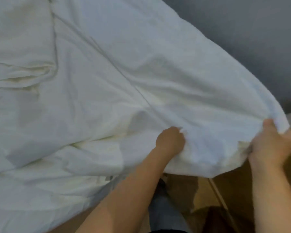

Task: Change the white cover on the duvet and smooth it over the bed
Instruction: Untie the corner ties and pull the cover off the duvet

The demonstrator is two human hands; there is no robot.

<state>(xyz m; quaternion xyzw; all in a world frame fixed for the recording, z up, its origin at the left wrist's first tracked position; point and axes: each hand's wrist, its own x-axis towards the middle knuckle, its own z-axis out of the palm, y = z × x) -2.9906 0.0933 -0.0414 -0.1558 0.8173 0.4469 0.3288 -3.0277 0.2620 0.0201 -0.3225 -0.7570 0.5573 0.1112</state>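
One white cover [107, 73] lies rumpled across the bed, which is hidden beneath it, and fills most of the view. Long creases run through it diagonally, and yellowish patches show along its left side. Its near right corner is lifted off the bed's near edge and hangs over the wooden floor [225, 190], held between two hands.

The left hand [170, 139] has its fingers [180, 131] curled tightly into a bunch of the cloth, a little in from the corner, with the knuckles facing the camera. The right hand [272, 143] pinches the very tip of the corner: the thumb lies on top of the fabric and the other fingers wrap underneath, so the cloth peaks up between them. The fabric sags in a shallow curve between the two hands.

A cream, fluffier patch [242, 146] sits at the hem just beside the right hand. It may be the duvet showing from inside the cover, though the blur makes that uncertain.

A grey wall [242, 39] stands beyond the bed's far right edge. One leg in grey trousers [165, 207] stands on the floor between the forearms.
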